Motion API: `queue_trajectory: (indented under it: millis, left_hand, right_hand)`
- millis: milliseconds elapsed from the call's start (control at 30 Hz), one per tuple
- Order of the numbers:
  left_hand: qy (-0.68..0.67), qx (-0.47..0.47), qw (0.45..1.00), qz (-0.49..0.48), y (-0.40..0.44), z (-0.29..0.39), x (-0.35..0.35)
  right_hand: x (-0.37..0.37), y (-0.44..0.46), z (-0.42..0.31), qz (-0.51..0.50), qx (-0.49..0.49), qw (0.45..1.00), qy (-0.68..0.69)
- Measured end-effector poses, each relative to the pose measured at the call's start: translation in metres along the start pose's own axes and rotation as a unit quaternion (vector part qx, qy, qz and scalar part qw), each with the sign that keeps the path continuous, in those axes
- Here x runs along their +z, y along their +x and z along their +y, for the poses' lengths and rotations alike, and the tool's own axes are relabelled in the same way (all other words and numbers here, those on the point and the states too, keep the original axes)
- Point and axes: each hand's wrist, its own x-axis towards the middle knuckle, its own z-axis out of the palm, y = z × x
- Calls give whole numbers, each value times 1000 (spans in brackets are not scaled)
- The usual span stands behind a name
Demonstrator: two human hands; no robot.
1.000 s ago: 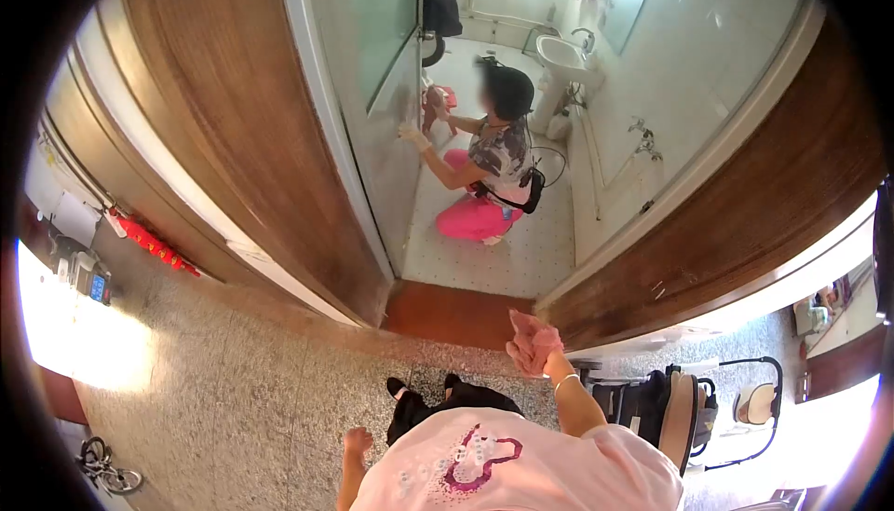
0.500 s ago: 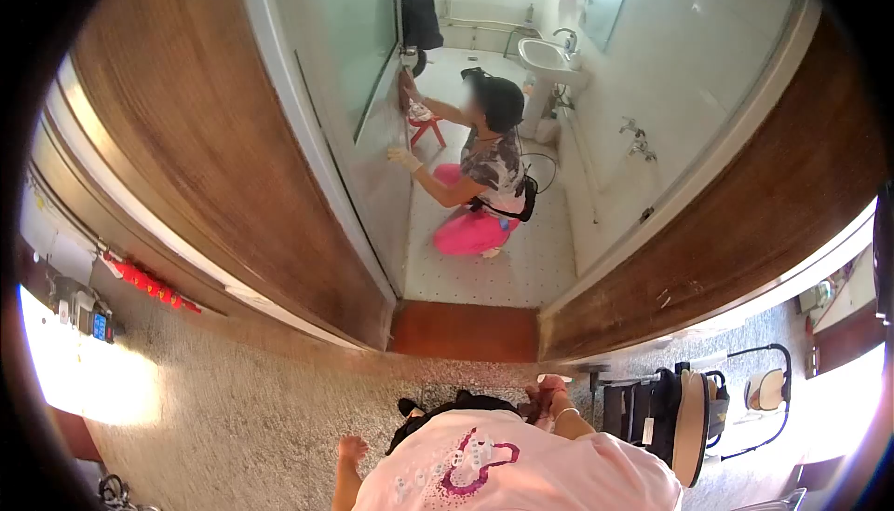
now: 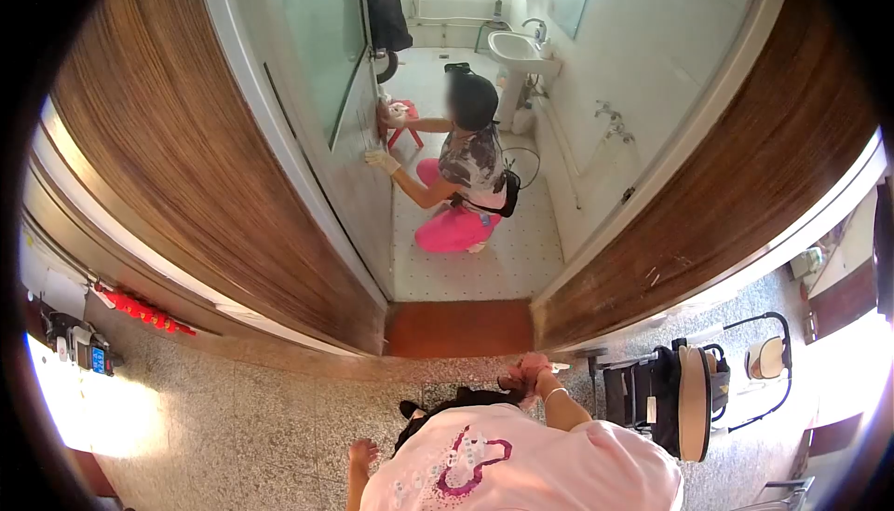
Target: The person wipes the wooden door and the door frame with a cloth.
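Observation:
My left hand (image 3: 364,452) hangs low beside my pink shirt (image 3: 559,441), its fingers somewhat apart and nothing visible in them. My right hand (image 3: 534,367) is held out in front of my body, near the brown door sill (image 3: 459,328). Its fingers look closed around something small that I cannot make out, and a whitish edge shows beside it. A white bracelet (image 3: 555,391) is on my right wrist. Past the sill, a person (image 3: 468,162) in a dark cap and pink trousers crouches in a bathroom, gloved hands against the door (image 3: 358,176).
A white washbasin (image 3: 518,49) and a wall tap (image 3: 615,122) are on the bathroom's right side. Behind the door stands a red stool (image 3: 405,126). Wooden panels flank the doorway. A folded stroller (image 3: 666,399) stands to my right on the speckled floor (image 3: 251,418).
The view has shifted slightly, so the bathroom appears further left. The crouching person's far hand has come down toward the stool. My right hand stays out in front, and my left hand remains low.

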Motion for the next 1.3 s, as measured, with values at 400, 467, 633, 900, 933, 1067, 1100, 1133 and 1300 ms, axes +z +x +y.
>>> queue_trajectory:
  millis: [400,467,633,900,933,1067,1100,1133,1300]
  left_hand:
    - [-40,-46,998,29,-33,-36,4]
    - [-44,-54,997,32,-34,-47,4]
    - [-36,-61,997,42,-37,-58,9]
    - [16,-25,997,75,-46,-28,30]
    - [14,-23,997,68,-46,-28,32]
    - [-97,-25,995,19,-49,-23,35]
    - [-109,-3,994,-30,-42,-30,32]
    - [-112,-1,993,-25,-35,-38,31]
    - [-166,-46,983,-71,-49,-47,41]
  right_hand:
    - [12,2,9,-49,0,999,9]
    - [16,5,10,-37,5,999,5]
    - [32,22,15,-19,105,992,60]
    - [2,0,17,-34,-4,999,18]
    - [2,-1,18,-33,-3,999,23]
    - [2,-3,27,-30,0,999,28]
    - [3,-4,29,-31,3,999,28]
    - [4,-4,31,-31,3,999,27]
    - [6,-8,41,-29,0,999,30]
